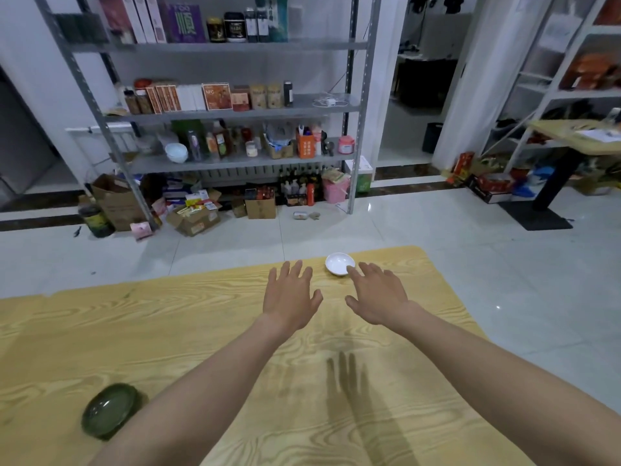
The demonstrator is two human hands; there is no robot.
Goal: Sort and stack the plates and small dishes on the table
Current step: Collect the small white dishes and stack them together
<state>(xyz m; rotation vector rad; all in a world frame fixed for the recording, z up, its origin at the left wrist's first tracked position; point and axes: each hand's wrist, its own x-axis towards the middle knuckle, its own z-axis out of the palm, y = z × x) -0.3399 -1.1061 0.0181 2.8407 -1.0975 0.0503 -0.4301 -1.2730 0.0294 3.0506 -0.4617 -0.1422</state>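
Note:
A small white dish (pixel 338 263) stands near the far edge of the wooden table (pixel 188 317). A dark green plate (pixel 108 409) lies at the near left, partly behind my left forearm. Both arms reach out over the table, palms down with fingers spread. My left hand (pixel 291 294) hovers left of the white dish and holds nothing. My right hand (pixel 378 297) is just in front of the dish, its index fingertip at the dish's near rim; whether it touches I cannot tell.
The table's far edge and right edge drop to a pale tiled floor (pixel 470 250). A metal shelf rack (pixel 235 105) full of boxes and bottles stands beyond, with cartons on the floor. A second table (pixel 578 136) stands at the far right.

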